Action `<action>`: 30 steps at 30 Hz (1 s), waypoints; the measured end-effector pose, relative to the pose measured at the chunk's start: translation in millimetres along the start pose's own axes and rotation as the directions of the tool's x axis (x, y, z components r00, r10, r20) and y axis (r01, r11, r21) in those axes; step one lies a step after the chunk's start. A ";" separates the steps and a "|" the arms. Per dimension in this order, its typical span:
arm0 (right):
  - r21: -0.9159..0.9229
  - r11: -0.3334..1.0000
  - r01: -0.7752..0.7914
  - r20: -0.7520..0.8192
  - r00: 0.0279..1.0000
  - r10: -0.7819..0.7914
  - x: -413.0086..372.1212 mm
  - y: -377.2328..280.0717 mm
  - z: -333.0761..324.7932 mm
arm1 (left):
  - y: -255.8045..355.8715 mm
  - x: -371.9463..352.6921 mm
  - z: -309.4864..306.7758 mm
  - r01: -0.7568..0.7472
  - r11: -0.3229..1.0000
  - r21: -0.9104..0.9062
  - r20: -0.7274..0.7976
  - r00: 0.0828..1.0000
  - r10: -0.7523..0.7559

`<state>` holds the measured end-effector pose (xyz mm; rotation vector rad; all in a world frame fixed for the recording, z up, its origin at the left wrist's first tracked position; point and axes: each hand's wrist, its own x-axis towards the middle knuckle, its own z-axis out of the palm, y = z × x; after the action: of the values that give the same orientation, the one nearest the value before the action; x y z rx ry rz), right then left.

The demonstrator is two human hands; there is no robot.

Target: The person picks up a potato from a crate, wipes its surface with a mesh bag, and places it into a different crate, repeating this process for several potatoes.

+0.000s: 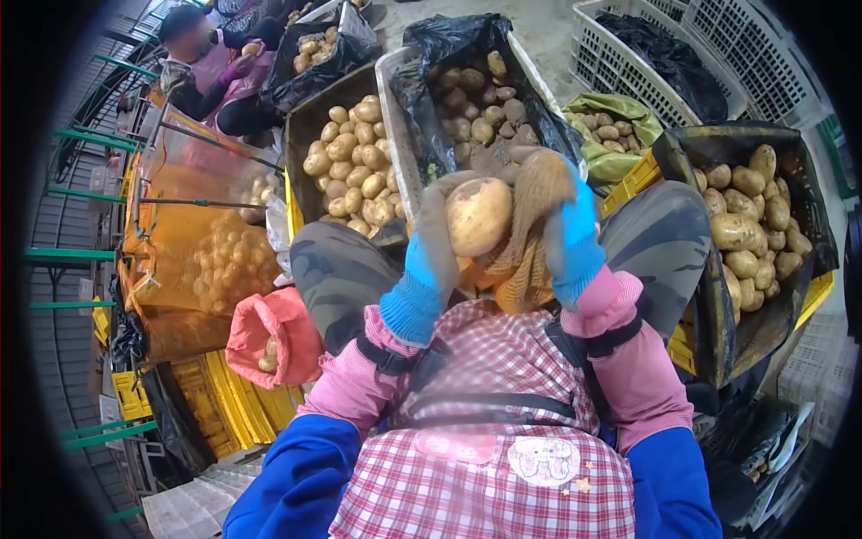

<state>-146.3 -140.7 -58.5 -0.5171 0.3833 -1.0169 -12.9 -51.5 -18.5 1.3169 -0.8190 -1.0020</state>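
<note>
My left hand [435, 225], in a dirty glove with a blue cuff, is closed around a large pale potato [479, 217] in front of my chest. Beside it, my right hand [558, 211], gloved the same way, grips a brown knitted cloth [528, 238] that hangs down in folds near the potato. Most of the right fingers are hard to separate from the cloth. Just beyond both hands stands a white crate [395, 135] lined with black plastic, with soil-covered potatoes [480, 112] in it.
Cleaned potatoes fill a crate [352, 166] on the left and a black-lined crate [750, 225] on the right. A green sack [620, 112], a red bag [256, 332] and an orange mesh sack [193, 296] stand around. Another person [211, 72] sits at upper left, holding a potato.
</note>
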 end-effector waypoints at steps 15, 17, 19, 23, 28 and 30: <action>-0.303 0.953 -0.029 -0.332 0.940 -0.077 -6.2 5.1 4.9 | -22.4 0.9 -25.4 0.429 0.564 -0.705 0.406 0.897 -0.176; -0.691 0.682 0.241 -0.004 0.942 -0.337 -20.0 17.4 15.4 | -17.4 -1.2 -20.3 0.397 0.516 -0.759 0.342 0.918 -0.202; -0.836 0.215 0.505 0.394 0.825 -0.404 -27.1 28.5 28.0 | -13.8 -9.2 -5.2 0.254 0.773 -0.582 0.203 0.965 -0.164; -0.858 0.290 0.425 0.318 0.881 -0.351 -25.6 45.3 21.5 | -9.4 -16.7 4.6 0.263 0.805 -0.532 0.091 0.963 -0.255; -0.662 0.646 0.380 0.123 0.905 -0.407 -14.4 52.4 13.0 | -21.9 -20.2 19.7 0.153 0.799 -0.581 0.023 0.985 -0.172; -0.554 0.792 0.257 -0.053 0.938 -0.341 -5.6 44.7 1.7 | -27.0 -20.3 17.4 0.161 0.794 -0.587 0.059 0.986 -0.157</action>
<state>-116.8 -116.5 -82.4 -1.0430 0.7540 -1.2637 -39.8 -38.8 -42.2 0.8425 -0.3443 -1.2695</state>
